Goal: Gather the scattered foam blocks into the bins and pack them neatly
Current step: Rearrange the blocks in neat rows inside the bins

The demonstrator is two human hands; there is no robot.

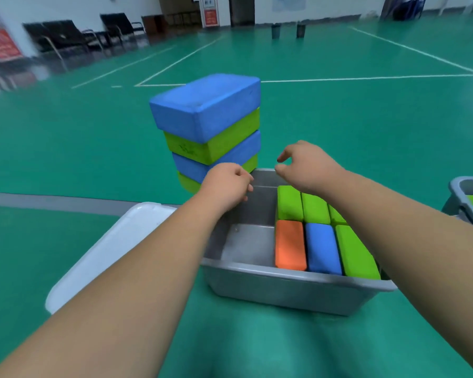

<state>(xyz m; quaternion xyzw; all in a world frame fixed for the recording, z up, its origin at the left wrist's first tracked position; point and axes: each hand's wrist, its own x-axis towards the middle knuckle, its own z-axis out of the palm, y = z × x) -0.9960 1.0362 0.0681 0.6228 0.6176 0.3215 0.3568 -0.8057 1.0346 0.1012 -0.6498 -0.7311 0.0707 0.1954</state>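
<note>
Towering just beyond hands [227,184], block stack [208,126]

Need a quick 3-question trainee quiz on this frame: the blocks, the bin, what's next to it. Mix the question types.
1. How many blocks make up the stack beyond the grey bin?
2. True or false: the stack's top block is orange.
3. What lies just left of the bin? A) a white lid B) a second stack C) a chair

Key
1. Four.
2. False: it is blue.
3. A.
</note>
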